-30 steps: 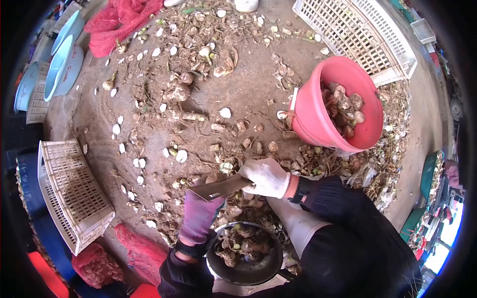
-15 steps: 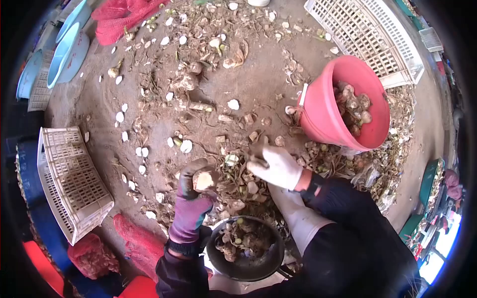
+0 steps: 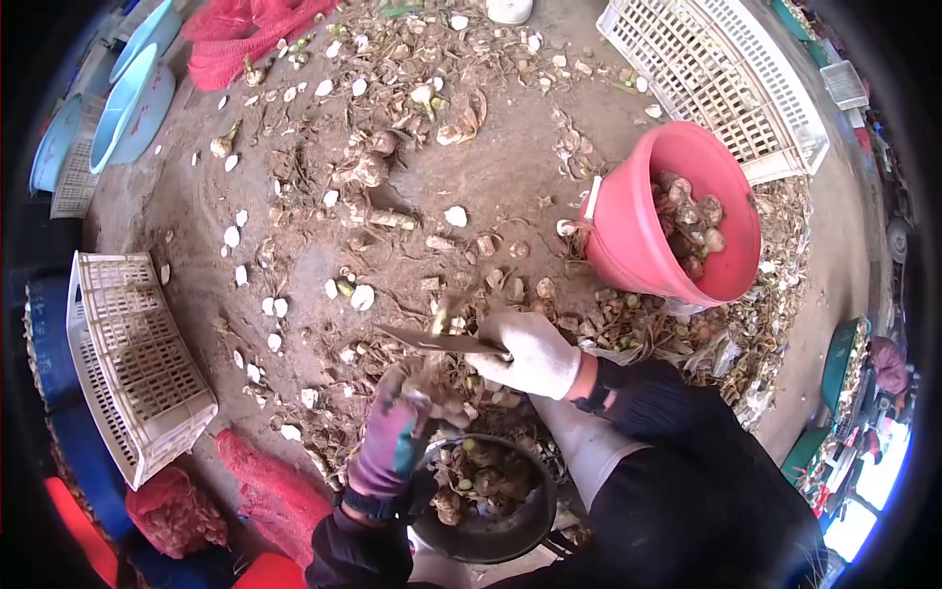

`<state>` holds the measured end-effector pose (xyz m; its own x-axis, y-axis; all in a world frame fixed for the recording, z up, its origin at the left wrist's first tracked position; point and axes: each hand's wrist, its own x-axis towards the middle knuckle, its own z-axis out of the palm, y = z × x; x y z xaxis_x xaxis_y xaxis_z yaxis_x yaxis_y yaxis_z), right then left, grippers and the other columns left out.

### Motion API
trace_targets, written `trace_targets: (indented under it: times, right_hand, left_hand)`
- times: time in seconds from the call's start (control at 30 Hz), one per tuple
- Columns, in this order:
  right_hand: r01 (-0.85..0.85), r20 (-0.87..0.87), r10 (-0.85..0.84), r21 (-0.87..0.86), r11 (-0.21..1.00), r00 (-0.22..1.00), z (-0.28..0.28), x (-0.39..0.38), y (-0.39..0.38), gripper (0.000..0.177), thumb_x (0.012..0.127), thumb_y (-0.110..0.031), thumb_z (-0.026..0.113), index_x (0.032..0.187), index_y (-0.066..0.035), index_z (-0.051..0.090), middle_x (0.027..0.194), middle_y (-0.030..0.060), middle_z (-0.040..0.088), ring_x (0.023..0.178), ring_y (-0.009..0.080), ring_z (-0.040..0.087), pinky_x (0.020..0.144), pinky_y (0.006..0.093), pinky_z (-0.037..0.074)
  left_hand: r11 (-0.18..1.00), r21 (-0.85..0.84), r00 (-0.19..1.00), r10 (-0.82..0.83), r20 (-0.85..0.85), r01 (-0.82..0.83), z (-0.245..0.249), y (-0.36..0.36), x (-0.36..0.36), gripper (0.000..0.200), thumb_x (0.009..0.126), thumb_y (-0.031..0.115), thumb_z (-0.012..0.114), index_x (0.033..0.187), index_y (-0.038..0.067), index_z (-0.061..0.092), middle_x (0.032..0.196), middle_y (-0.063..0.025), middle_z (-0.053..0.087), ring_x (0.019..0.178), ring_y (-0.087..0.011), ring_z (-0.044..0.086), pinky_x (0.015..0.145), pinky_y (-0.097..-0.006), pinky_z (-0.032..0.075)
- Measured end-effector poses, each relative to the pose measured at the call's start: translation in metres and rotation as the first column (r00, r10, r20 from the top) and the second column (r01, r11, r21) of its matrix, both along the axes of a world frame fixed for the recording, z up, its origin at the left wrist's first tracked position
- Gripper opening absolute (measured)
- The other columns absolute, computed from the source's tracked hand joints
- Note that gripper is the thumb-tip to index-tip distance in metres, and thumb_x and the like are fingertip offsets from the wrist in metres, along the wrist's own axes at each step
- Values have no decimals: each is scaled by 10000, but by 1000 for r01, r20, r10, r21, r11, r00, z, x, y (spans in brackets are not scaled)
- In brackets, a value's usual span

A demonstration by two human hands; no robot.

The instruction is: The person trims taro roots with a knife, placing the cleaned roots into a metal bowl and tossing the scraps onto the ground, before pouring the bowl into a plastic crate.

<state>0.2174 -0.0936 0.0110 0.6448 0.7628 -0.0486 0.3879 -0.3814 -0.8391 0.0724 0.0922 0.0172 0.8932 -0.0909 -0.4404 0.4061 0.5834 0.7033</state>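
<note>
My right hand (image 3: 533, 354), in a white glove, grips a knife (image 3: 428, 340) whose dark flat blade points left, above my other hand. My left hand (image 3: 386, 442) wears a purple and dark glove and is closed round a dirt-brown bulb (image 3: 440, 401). Motion blurs the bulb, and a pale green stem piece (image 3: 442, 320) shows just beyond the blade. Right below both hands stands a black basin (image 3: 535, 535) holding several brown bulbs (image 3: 481, 479). Stem cuttings and peelings lie on the ground around it.
To the right, a tilted pink bucket (image 3: 620, 234) holds more bulbs. White plastic crates (image 3: 147, 368) lie at left and upper right. Red mesh sacks (image 3: 270, 481) lie at lower left, light-blue basins (image 3: 147, 113) at upper left. Dirt, white slices (image 3: 455, 216) and dry stems litter the ground.
My right hand has come left and down with the knife, so its blade now lies over the bulb. The bulb in my left hand has turned, its pale cut face no longer showing.
</note>
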Motion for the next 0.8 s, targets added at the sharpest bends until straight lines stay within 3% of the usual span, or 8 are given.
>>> trace_targets:
  times: [0.07, 0.13, 0.23, 0.3, 0.37, 0.47, 0.53, 0.8]
  right_hand:
    - [-4, 18, 8, -234, 972, 1000, -40, -3, -10, 294, 847, -308, 627, 797, -32, 540, 684, 143, 571, 653, 351, 594, 597, 423, 463]
    - [64, -111, -81, -154, 986, 991, -43, -8, -28, 301, 854, -302, 624, 880, -5, 577, 750, 165, 612, 714, 357, 615, 635, 414, 475]
    - [160, -167, -189, -170, 972, 968, -31, -2, -30, 331, 847, -314, 635, 900, 10, 597, 777, 216, 622, 736, 383, 623, 641, 421, 479]
    - [212, -192, -235, -133, 968, 953, -41, 1, -28, 349, 841, -330, 642, 866, 14, 592, 748, 228, 608, 720, 395, 617, 628, 430, 475]
    - [232, -128, -258, -187, 955, 958, -43, 8, -26, 410, 832, -370, 645, 783, 28, 560, 711, 253, 578, 696, 418, 599, 606, 444, 463]
    - [227, -97, -252, -216, 950, 963, -27, 16, -27, 454, 830, -394, 644, 730, 34, 530, 694, 260, 567, 681, 431, 588, 595, 454, 455]
    - [220, -86, -249, -256, 941, 965, -34, 20, -34, 418, 814, -369, 668, 773, 31, 552, 718, 257, 573, 686, 425, 591, 599, 438, 462]
    - [255, -65, -277, -232, 939, 959, -20, 35, -39, 326, 837, -306, 639, 833, 11, 564, 744, 236, 592, 724, 412, 602, 629, 436, 471]
  left_hand:
    - [972, 0, 972, -234, 34, 234, 19, 4, -4, 495, 888, 335, 619, 1261, 46, 471, 977, -128, 639, 913, -219, 655, 763, -327, 531]
    - [640, 175, 658, -749, -80, 749, 48, 15, -10, 662, 808, 343, 692, 1327, 35, 421, 1122, -159, 604, 1063, -260, 597, 888, -365, 479]
    - [440, 296, 462, -887, -6, 848, 45, 20, -1, 830, 765, 433, 713, 1387, 17, 354, 1307, -212, 473, 1228, -326, 453, 1028, -397, 359]
    - [107, 574, 441, -756, -483, 812, 55, 31, 50, 790, 758, 371, 729, 1371, 16, 380, 1294, -222, 489, 1192, -346, 482, 1012, -406, 381]
    - [-228, 842, 664, -530, -528, 488, 28, 53, 91, 631, 780, 336, 661, 1293, 28, 458, 1224, -229, 508, 1132, -318, 515, 956, -422, 445]
    - [-378, 902, 845, -394, -361, 209, -18, 89, 162, 589, 762, 219, 626, 1301, 50, 460, 1273, -222, 477, 1120, -349, 529, 951, -408, 454]
    - [-323, 937, 933, -281, -226, 129, -66, 108, 195, 620, 701, 134, 657, 1288, 70, 468, 1337, -202, 443, 1168, -382, 495, 987, -403, 423]
    - [-389, 768, 820, -51, -569, 509, -76, 82, 205, 545, 714, 178, 682, 1242, 165, 548, 1363, -157, 408, 1084, -412, 562, 894, -419, 497]
